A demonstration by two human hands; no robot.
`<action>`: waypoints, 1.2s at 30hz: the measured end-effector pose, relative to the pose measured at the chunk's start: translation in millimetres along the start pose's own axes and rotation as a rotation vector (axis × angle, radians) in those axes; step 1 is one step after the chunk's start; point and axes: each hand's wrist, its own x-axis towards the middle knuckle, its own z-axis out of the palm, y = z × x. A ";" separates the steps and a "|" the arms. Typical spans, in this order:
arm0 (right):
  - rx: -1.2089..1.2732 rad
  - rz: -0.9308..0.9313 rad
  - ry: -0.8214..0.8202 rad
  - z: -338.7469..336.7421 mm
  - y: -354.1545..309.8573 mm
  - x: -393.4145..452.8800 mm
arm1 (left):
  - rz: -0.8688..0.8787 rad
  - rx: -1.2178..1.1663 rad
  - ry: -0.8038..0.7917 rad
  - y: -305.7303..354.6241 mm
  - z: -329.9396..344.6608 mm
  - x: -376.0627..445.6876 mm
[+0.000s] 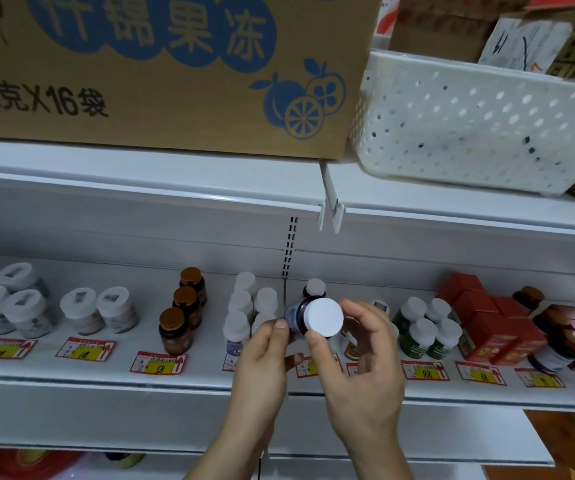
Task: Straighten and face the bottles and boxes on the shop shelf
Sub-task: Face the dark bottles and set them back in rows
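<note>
A person's two hands met in front of a white shop shelf (106, 370), together holding a dark bottle with a white cap (315, 318) tipped so that its cap faced the camera. The left hand (262, 362) curled around the bottle's body from the left, thumb on its side. The right hand (359, 355) pinched the cap, thumb below and fingers to the right. The bottle was lifted off the shelf, just in front of a second dark bottle (315, 288) standing at the back. To the left stood a cluster of white bottles (244, 313), then three amber jars with brown lids (184, 308) in a line running back. To the right stood green bottles with white caps (430, 329) and stacked red boxes (480, 317). Red and yellow price tags (158, 363) lined the shelf front. Above sat a cardboard carton (161, 74) and a white perforated basket (480, 126).
</note>
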 end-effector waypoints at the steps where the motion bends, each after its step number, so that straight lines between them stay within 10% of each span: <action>1: -0.005 0.007 0.017 -1.7 3.4 0.2 | -0.001 -0.027 0.008 -0.6 0.1 -0.6; 18: 0.195 0.634 0.034 -14.5 28.2 -4.3 | 0.319 0.234 0.112 3.4 6.6 -21.8; 28: -0.176 0.347 -0.215 -42.5 38.8 16.4 | 0.306 0.415 -0.094 -26.5 -6.8 0.1; 36: -0.609 -0.112 -0.436 -30.4 86.3 40.1 | 0.377 1.199 -0.161 -73.9 -11.2 22.6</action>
